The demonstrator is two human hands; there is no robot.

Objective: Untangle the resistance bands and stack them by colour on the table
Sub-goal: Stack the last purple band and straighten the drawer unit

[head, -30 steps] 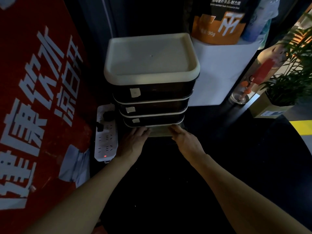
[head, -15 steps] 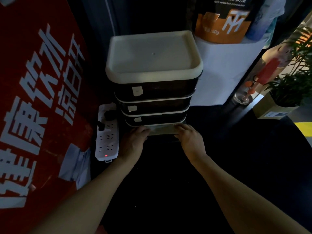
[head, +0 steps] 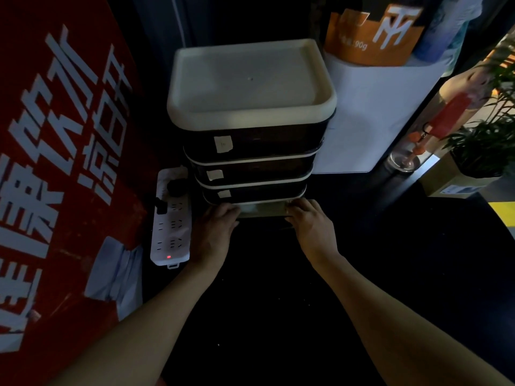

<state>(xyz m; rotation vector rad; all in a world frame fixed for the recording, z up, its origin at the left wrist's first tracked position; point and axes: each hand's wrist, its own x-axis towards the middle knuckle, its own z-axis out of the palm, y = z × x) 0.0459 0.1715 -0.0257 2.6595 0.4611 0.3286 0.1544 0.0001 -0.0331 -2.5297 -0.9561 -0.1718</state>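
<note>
Drawer stack [head: 250,151] fronts carry blank-looking labels; pouch [head: 370,29] reads "90g".

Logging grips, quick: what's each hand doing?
Left hand: grips the bottom drawer front.
Right hand: grips the same drawer.

Dark floor [head: 390,274] — drawer stack [head: 250,151], power strip [head: 171,221]

One drawer stack [head: 250,151] — four drawers, three paper labels, one power strip [head: 171,218], two hands.
</note>
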